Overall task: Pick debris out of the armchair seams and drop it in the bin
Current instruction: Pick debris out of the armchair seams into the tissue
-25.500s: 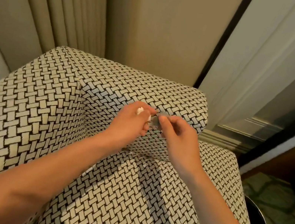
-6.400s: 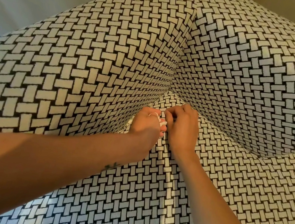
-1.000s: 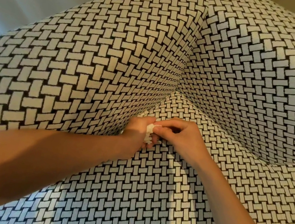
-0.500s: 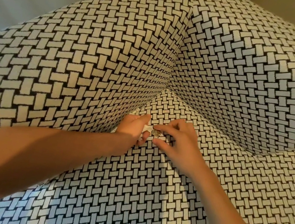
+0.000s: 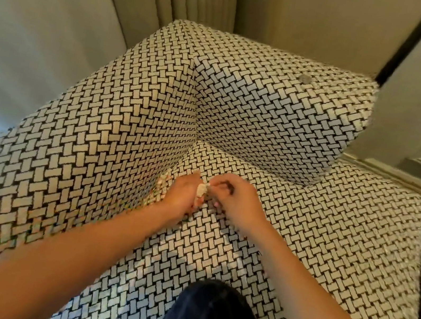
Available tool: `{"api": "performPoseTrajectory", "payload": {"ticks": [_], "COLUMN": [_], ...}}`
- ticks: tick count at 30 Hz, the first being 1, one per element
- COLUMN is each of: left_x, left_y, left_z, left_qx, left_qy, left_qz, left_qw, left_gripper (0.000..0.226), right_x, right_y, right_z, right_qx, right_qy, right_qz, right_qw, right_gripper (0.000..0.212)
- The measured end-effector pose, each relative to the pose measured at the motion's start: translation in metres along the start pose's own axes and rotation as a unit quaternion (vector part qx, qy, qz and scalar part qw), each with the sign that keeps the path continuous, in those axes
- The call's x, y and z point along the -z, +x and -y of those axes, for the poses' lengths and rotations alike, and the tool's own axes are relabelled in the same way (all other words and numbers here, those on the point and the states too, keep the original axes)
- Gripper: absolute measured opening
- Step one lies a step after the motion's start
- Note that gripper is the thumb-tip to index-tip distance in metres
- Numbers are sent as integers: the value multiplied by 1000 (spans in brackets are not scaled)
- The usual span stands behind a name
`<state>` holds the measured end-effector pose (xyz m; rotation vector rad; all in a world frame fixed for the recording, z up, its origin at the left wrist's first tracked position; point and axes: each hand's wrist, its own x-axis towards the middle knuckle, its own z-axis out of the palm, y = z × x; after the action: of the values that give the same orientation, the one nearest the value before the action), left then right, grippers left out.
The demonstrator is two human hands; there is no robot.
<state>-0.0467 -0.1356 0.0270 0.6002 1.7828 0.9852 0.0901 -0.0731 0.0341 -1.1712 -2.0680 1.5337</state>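
Fingers of left hand and right hand pinch crumpled white scrap above basket-weave armchair.

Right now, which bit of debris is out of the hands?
The small grey disc lying atop the armchair back; the white scrap is gripped in the left hand, right hand touching it.

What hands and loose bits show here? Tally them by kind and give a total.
Hands: 2, the left hand and the right hand
White scrap: 1, pinched between both hands
Grey disc: 1, on top of the armchair back
Total: 4
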Motion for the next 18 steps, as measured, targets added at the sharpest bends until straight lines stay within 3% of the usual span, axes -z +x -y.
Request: {"api": "performPoseTrajectory", "payload": {"ticks": [9,14,18], "left_x": [-70,-95,-111], "left_y": [-8,-5,5], "left_z": [-86,-153,-180], "left_qx": [-60,-67,-9], "left_qy": [-140,-202,-267], "left_qz": [33,42,4], "left_qw": [988,976,964], "left_gripper": [47,37,35], "right_x": [110,184,207], "right_y": [-21,14,59], "right_z": [48,92,85], "right_qx": [87,152,110], "right_qy": [-32,-54,-81], "right_qz": [-104,-226,-255], "right_qw": [990,961,957], "right_gripper": [16,13,14]}}
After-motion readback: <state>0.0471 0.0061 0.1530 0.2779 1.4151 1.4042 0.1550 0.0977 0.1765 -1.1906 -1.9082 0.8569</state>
